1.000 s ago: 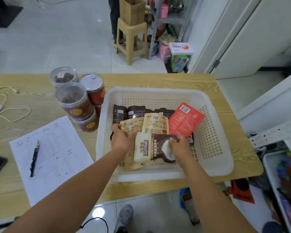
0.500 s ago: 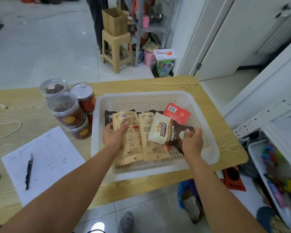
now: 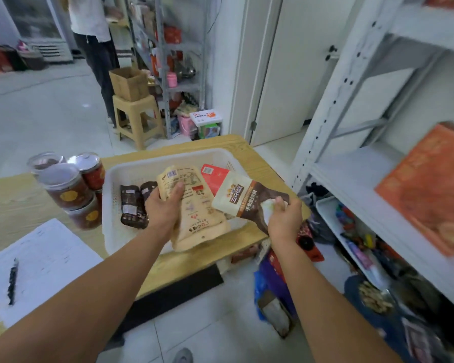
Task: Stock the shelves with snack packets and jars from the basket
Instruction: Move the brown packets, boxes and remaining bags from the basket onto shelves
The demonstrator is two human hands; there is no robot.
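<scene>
Right hand (image 3: pixel 283 217) pinches the lower end of a white-and-brown snack packet (image 3: pixel 243 199), fingers closed on it; the packet's long axis runs from the hand toward 10 o'clock, held clear above the white basket (image 3: pixel 110 205). Left hand (image 3: pixel 165 205) grips tan packets (image 3: pixel 194 218), thumb pressed on the front face, the stack lifted and hanging over the basket's near rim. White shelving (image 3: pixel 351 174) stands at 2 to 3 o'clock of the right hand, which is the nearer hand to it; judged, the next move is a swing rightward onto the open shelf board. An orange box (image 3: pixel 427 189) occupies the near part of that board. Dark packets (image 3: pixel 131 205) and a red packet (image 3: pixel 212 174) lie in the basket. Jars (image 3: pixel 68 187) stand stacked on the wooden table (image 3: pixel 16 203) at 9 o'clock of the basket. Tiled floor, cluttered below the shelving
</scene>
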